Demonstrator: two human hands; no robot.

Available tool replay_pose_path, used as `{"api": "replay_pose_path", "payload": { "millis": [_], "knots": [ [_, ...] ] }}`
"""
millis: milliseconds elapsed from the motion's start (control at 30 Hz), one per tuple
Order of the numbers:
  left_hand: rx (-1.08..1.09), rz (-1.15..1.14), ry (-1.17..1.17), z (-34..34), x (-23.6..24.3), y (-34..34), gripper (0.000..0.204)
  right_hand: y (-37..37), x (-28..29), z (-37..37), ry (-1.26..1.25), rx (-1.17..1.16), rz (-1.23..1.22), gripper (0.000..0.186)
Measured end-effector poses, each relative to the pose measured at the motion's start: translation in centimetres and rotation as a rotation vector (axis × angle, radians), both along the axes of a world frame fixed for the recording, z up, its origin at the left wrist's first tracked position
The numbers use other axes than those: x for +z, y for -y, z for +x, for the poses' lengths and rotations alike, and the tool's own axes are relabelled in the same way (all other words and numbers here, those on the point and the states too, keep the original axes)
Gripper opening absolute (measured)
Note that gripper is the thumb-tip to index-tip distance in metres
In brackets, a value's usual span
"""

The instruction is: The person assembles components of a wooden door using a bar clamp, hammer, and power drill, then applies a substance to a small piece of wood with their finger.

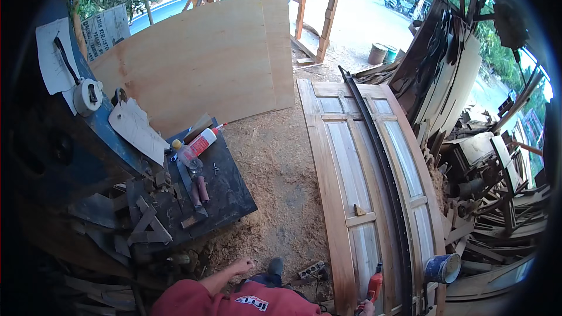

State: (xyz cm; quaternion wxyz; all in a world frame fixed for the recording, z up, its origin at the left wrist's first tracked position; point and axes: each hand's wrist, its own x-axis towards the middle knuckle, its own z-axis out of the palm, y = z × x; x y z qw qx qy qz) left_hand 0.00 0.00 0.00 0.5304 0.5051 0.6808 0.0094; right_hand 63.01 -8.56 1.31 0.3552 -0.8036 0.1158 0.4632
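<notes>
Positions are taken from the door (pixel 370 182), one in number. Left of it stands one dark tabletop (pixel 229 190), bearing two bottles: one clear bottle (pixel 189 159) and one red-and-white bottle (pixel 203 142). Between tabletop and door, the left hand (pixel 243 265) is apart from the right; whether it grips anything cannot be told. One socket strip (pixel 311 270) lies on the floor just left of the door's near end. On the door: one small wedge (pixel 359 210), left of its middle, and one dark bar (pixel 383 164) running lengthwise. Over the near end, the right hand (pixel 366 308), partly cut off, is closed around one red tool (pixel 375 285). Beyond the far right corner stand two buckets (pixel 377 54). One blue can (pixel 443 268) sits at the right edge.
</notes>
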Motion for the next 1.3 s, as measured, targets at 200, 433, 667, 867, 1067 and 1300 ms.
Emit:
{"api": "replay_pose_path", "payload": {
  "millis": [200, 433, 667, 867, 1067, 1300],
  "knots": [
    [0.114, 0.083, 0.16, 3.7, -0.4, -3.2, 0.037, -2.0, -0.1, -4.6, -0.523, -0.204, 0.238, 0.016],
    [0.185, 0.028, 0.151, 4.2, 2.0, -6.0, 0.038, -3.6, 1.5, -5.9, -0.734, -0.135, 0.311, 0.017],
    [-0.157, 0.303, 0.254, 9.6, 6.7, -9.9, 0.04, -2.5, 0.3, -6.3, -0.022, 0.179, 0.3, 0.016],
    [-0.604, 0.272, 0.443, 12.9, 15.1, -17.6, 0.042, -6.2, 0.1, -9.6, 0.313, 0.227, 0.064, 0.02],
    [-0.782, 0.352, 0.467, 13.9, 21.4, -25.9, 0.044, -14.1, 3.1, -12.3, 0.502, 0.35, -0.049, 0.023],
    [-0.767, 0.278, 0.524, 17.0, 19.5, -34.6, 0.039, -22.5, 4.5, -12.9, 0.611, 0.426, -0.131, 0.027]
  ]
}}
